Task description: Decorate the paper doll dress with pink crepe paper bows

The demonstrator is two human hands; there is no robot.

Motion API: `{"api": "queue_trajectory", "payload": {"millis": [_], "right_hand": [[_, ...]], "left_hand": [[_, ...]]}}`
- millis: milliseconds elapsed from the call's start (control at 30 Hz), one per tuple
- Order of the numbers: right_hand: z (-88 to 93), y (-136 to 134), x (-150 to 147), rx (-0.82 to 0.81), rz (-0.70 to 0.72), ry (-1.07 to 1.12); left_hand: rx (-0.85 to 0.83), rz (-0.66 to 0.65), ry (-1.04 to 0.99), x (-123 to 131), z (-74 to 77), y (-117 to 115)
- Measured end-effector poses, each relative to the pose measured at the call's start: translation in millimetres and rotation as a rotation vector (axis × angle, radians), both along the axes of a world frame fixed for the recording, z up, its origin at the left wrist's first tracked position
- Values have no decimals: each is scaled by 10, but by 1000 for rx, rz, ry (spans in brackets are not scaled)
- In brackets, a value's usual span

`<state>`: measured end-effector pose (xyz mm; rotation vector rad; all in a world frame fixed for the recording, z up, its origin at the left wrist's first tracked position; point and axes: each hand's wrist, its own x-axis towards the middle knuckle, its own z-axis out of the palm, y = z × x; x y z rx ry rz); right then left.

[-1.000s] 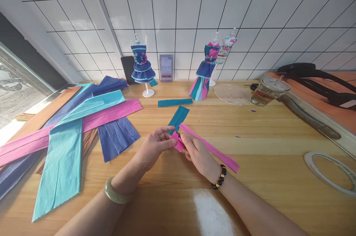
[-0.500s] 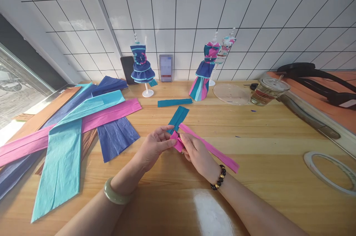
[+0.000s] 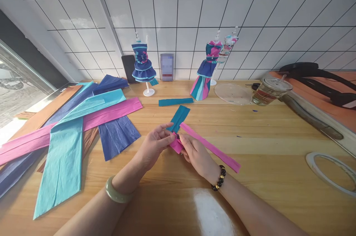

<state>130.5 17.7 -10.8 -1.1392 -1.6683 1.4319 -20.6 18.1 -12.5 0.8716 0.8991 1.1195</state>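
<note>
A small folded piece of pink crepe paper [image 3: 176,146] is pinched between my two hands, just above the table. My left hand [image 3: 155,145] grips its left side with thumb and fingers. On the other side, my right hand [image 3: 196,153] closes on it; a small dark bit shows at the paper's top edge, too small to name. Just beyond the fingertips lies a teal crepe strip [image 3: 180,116], its near end partly hidden by my left hand. A long pink strip [image 3: 217,150] runs slantwise behind my right hand.
Turquoise [image 3: 66,169], pink and blue crepe sheets [image 3: 118,135] overlap at left. Small dress forms [image 3: 143,61] in paper dresses stand by the tiled wall, near a phone [image 3: 167,67]. At right are a lidded cup [image 3: 271,90], a clear disc [image 3: 233,94] and a tape roll [image 3: 310,160].
Both hands stay together on the pink piece, with only a slight shift of the fingers and the paper. The whole view has moved a little.
</note>
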Motion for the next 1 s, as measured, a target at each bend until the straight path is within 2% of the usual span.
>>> {"api": "queue_trajectory", "payload": {"millis": [1000], "right_hand": [[-22, 1, 18, -32, -11, -16]], "left_hand": [[64, -28, 172, -68, 5, 15]]}}
